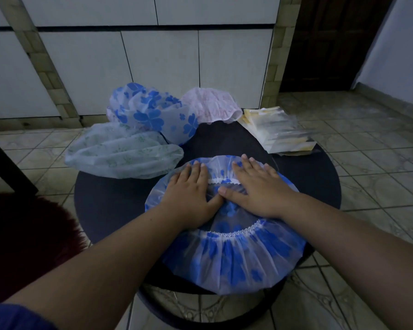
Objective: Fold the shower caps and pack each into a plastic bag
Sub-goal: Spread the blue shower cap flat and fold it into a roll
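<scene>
My left hand (191, 196) and right hand (256, 188) lay flat, fingers straight, thumbs touching, pressing the blue cap (227, 253) on the table (110, 206); bags (278, 131) far right of it. Slick plastic, near edge overhanging: likely to slip or spring open once I lifted

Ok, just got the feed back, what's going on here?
A person is pressing both flat hands, left and right, on a blue flowered cap spread on the round table. It is not folded yet. Three more caps wait behind: blue, pink, pale green. The bags lie far right, untouched.
</scene>
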